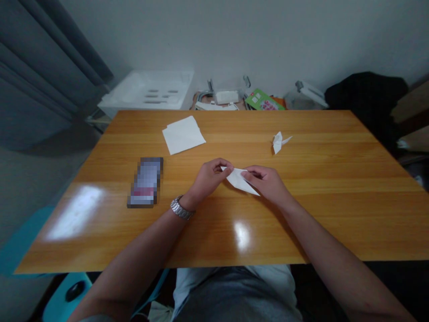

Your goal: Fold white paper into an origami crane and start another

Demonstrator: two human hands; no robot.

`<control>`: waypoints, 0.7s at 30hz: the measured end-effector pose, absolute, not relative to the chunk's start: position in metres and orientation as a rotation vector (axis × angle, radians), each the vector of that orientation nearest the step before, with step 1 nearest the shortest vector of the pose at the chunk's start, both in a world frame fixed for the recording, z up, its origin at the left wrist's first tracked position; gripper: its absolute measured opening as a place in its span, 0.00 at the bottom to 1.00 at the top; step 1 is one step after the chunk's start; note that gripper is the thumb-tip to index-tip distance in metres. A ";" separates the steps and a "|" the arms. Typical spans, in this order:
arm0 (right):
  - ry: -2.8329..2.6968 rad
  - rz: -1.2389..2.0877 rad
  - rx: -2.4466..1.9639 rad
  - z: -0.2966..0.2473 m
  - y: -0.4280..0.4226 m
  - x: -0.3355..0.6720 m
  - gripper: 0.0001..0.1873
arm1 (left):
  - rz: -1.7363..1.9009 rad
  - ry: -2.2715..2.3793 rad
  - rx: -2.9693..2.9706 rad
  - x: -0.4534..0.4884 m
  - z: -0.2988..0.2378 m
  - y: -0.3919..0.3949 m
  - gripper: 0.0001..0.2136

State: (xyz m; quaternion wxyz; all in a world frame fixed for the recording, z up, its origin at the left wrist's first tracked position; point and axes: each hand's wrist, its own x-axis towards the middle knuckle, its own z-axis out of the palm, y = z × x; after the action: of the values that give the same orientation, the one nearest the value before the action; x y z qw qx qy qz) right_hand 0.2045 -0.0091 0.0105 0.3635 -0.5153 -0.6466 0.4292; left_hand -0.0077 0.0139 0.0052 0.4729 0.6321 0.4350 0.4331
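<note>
Pinching folded paper [238, 181]: left hand [209, 180], right hand [267, 184]

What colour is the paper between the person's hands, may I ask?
The folded paper is white, best seen in the head view.

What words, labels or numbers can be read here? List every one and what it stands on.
None can be read. The green booklet has print too small to read, and the pixelated rectangular item is too blurred to read.
</note>
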 end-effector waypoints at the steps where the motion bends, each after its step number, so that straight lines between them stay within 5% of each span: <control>1: -1.691 1.080 -1.333 0.011 -0.009 0.205 0.18 | 1.046 1.072 1.580 -0.008 0.005 0.014 0.09; 21: -1.950 0.987 -1.290 0.015 -0.009 0.208 0.19 | 0.903 1.085 1.970 -0.011 0.001 0.010 0.06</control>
State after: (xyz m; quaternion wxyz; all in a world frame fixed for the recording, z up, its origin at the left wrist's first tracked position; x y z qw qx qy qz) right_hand 0.2083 -0.0093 0.0149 0.2971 -0.4854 -0.7336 0.3713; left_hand -0.0108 0.0103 0.0013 0.3513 0.7612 0.4190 0.3487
